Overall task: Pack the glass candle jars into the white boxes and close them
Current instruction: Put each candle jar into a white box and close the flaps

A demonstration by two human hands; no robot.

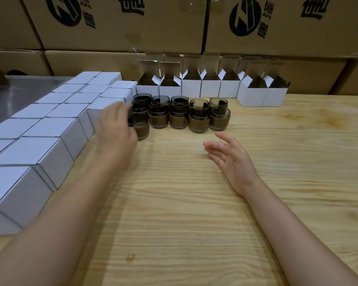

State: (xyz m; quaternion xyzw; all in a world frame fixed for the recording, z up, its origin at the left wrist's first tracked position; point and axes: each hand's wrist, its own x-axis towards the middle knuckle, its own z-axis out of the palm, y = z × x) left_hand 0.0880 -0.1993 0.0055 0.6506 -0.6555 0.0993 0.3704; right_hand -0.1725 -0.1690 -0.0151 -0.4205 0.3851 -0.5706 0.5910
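Observation:
Several dark glass candle jars (179,112) with brown paper bands stand in rows at the middle of the wooden table. My left hand (116,124) is blurred at the left side of the nearest left jar (142,129), fingers loosely bent against it; the jar itself is sharp and stands on the table. My right hand (229,159) hovers open, palm turned left, just in front of the jars, holding nothing. Behind the jars, a row of open white boxes (191,86) stands with flaps up. Closed white boxes (56,129) fill the left side.
Large brown cartons (120,25) are stacked like a wall along the back. The wooden table (184,213) stretches bare in front of and to the right of my hands. A shiny metal surface (25,89) lies at the far left behind the closed boxes.

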